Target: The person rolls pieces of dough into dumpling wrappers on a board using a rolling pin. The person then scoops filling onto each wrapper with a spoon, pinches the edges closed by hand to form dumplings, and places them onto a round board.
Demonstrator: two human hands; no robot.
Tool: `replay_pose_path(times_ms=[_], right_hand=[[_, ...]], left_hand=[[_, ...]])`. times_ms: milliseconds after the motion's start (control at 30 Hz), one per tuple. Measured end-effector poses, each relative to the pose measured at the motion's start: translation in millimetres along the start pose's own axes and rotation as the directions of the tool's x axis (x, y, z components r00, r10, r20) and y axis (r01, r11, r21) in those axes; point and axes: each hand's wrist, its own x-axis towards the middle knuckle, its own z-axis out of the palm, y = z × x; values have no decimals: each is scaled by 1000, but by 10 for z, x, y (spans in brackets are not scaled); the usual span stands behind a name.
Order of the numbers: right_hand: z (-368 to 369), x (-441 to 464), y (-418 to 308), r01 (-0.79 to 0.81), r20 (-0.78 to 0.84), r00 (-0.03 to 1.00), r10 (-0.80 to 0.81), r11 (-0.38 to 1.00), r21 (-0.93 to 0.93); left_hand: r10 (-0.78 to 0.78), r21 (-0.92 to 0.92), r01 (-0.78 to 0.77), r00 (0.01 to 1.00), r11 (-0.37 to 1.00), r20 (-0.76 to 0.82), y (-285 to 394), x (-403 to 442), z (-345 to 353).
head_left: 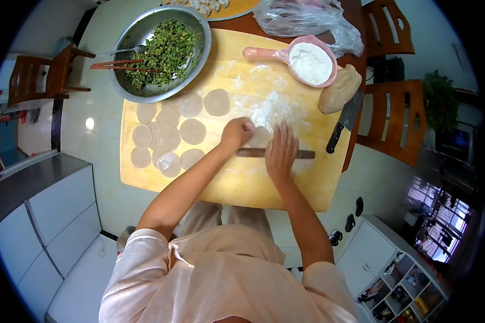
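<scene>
Brown pin [253, 153] under the flattened right hand [282, 148]; just beyond it, wrapper [261, 137], its edge seemingly pinched by the left hand [237, 133]; flour [269, 110] behind. Rolling appears under way; the next stroke calls for even pressure and a turned wrapper.

Room over the board [237, 185] between the forearms [188, 188], rolling pin [251, 153] beyond as obstacle.
</scene>
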Motion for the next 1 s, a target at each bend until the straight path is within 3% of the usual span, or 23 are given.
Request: replay_pose_path(times_ms=[67,167,267,333,400,433,533,567,667,767,867,900,1000], right_hand=[[61,493,10,-14,-47,999,14,1000,-1],[155,757,4,-59,-104,993,60,998,10],[113,615,31,-61,-65,996,61,998,8],[50,53,8,-44,25,999,44,999,-8],[-38,-142,-16,-28,49,998,30,999,-29],[-56,-171,-34,-21,61,998,23,999,-34],[16,326,-19,-13,12,1000,13,1000,-26],[8,519,-40,-39,-27,999,40,999,6],[173,839,32,-75,-74,994,78,996,40],[97,371,0,-46,-20,999,47,998,35],[-99,-213,-34,-4,53,999,3,1000,21],[-128,-282,-43,15,76,997,-17,1000,22],[-22,13,-17,-7,84,996,8,1000,-9]], left_hand=[[100,350,-90,995,932,-11,345,-103,37],[186,675,-104,981,730,-50,518,73,210],[180,690,-95,982,718,-51,518,119,199],[143,421,-80,983,904,-119,378,11,95],[-34,101,40,998,994,-58,5,95,-17],[-59,40,58,998,998,16,-66,75,-86],[34,237,-39,999,971,24,167,-55,-71],[149,413,-128,989,901,-19,399,-113,-45],[174,728,-138,984,672,26,568,13,59],[216,629,-141,975,765,-45,476,15,-43],[30,207,13,979,978,-203,214,25,-174],[-122,-43,118,988,992,-93,54,77,-225],[-197,-145,213,973,966,117,-72,39,-246]])
